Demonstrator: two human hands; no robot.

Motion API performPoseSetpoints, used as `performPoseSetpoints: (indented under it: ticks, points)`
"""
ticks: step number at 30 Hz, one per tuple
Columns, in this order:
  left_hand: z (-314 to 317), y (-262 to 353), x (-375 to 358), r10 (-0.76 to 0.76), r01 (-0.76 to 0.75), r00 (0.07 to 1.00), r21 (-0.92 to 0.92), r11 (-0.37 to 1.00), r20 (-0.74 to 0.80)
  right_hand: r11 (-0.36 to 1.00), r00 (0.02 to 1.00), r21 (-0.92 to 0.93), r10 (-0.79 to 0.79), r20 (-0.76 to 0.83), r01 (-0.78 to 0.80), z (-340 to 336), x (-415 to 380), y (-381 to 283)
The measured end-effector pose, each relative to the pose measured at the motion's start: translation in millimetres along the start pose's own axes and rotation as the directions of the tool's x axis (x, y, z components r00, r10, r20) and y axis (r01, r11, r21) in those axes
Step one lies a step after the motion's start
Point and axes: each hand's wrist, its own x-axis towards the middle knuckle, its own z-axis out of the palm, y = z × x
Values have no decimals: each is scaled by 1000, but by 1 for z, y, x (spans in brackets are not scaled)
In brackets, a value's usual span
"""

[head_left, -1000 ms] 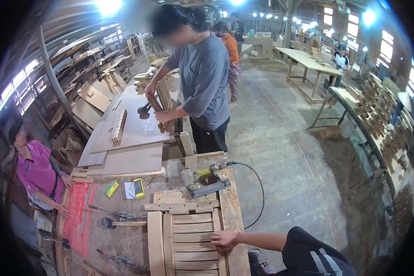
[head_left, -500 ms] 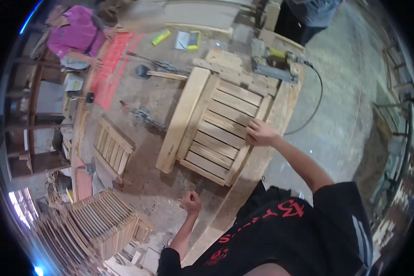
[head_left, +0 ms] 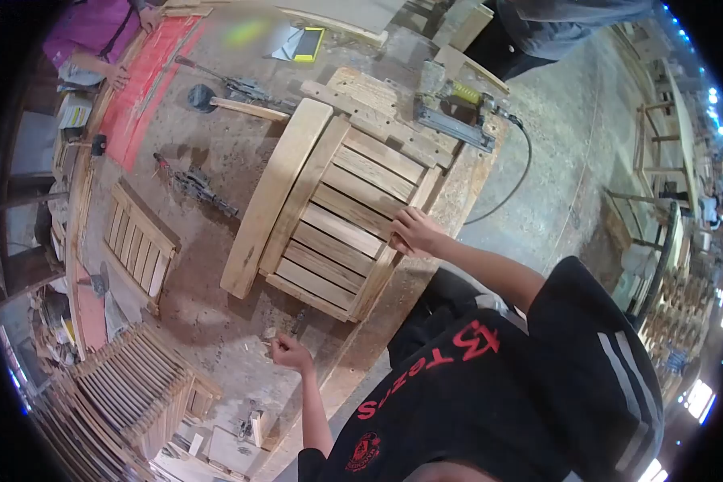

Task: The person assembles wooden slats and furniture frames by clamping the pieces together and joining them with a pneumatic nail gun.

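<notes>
Resting on the right-hand rail of the slatted wooden frame point(head_left: 337, 221), the right hand point(head_left: 414, 233) has its fingers bent, and I cannot tell whether they pinch the wood. The frame lies flat on the workbench point(head_left: 209, 297), with a thick board point(head_left: 277, 197) along its left side and a nail gun point(head_left: 458, 124) near its far end. The left hand point(head_left: 291, 353) is loosely curled just off the frame's near end; whether it holds anything, I cannot tell. A mallet point(head_left: 202, 99) lies beyond the board, and a smaller slatted panel point(head_left: 140, 247) lies well to the left.
</notes>
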Motion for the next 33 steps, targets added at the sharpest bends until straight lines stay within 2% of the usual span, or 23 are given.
performPoseSetpoints:
  ticks: [2,5,6,9,11,13,15,16,17,18,20,21,22,23,24,25,26,27,28,29,30,32,33]
  points:
    - [-1,-9,-2,140,-139,990,-68,988,13,1000,1000,20,4,24,-5,1,-9,2]
    - [-3,-17,0,263,-264,964,4,965,29,1000,998,-2,26,-51,-27,4,-5,0]
    - [-3,-21,1,254,-257,965,44,965,68,1000,998,-3,19,-67,-19,1,-2,-2]
    - [-12,-13,7,112,-130,978,96,987,173,989,983,53,132,130,-140,4,10,-5]
    - [-19,-3,7,3,-40,953,117,992,303,984,981,117,112,158,-131,7,32,-7]
    - [-21,2,20,-90,19,886,159,987,455,984,995,156,91,-29,-86,-9,86,-16]
    - [-32,35,59,-237,279,746,31,960,622,975,975,220,66,-213,-18,-17,180,-9]
    - [-12,24,77,-93,120,858,-21,993,505,962,955,273,67,-288,16,-20,239,-3]
    - [-15,54,118,-69,92,887,-28,995,456,942,930,331,75,-360,52,-20,300,1]
    - [-15,85,161,-50,100,934,-124,987,352,941,909,332,84,-409,62,-18,366,6]
    - [27,88,254,-111,182,970,-346,920,216,936,876,343,101,-471,76,-5,497,28]
    - [38,99,308,-28,75,987,-311,947,155,931,868,355,103,-486,89,5,563,36]
    - [82,72,361,54,-52,999,-198,979,2,946,884,323,133,-448,21,16,614,43]
    - [114,66,414,-5,9,1000,-140,990,26,957,894,287,167,-416,-45,24,663,50]
    - [120,89,460,73,-72,997,-57,996,13,963,876,266,157,-456,-34,64,723,86]
    - [143,86,502,297,-296,953,26,955,-61,965,858,261,162,-488,-33,117,762,115]
    - [152,101,537,106,-82,982,-148,986,160,780,961,590,277,-26,-209,96,758,105]
    - [191,91,575,-155,157,969,1,988,192,502,877,725,181,445,-472,55,747,83]
    - [193,105,589,-257,318,896,-118,941,361,345,942,876,126,312,-336,55,726,68]
    - [206,118,599,-244,248,933,20,969,265,483,993,871,114,38,-89,50,687,68]
    - [252,112,607,-179,181,983,156,971,-29,316,968,916,132,215,-247,14,629,60]
    - [291,85,620,-120,185,955,228,956,-273,353,959,892,101,265,-283,13,594,43]
    - [291,82,622,-176,215,956,153,965,-235,387,953,871,93,289,-302,7,579,41]
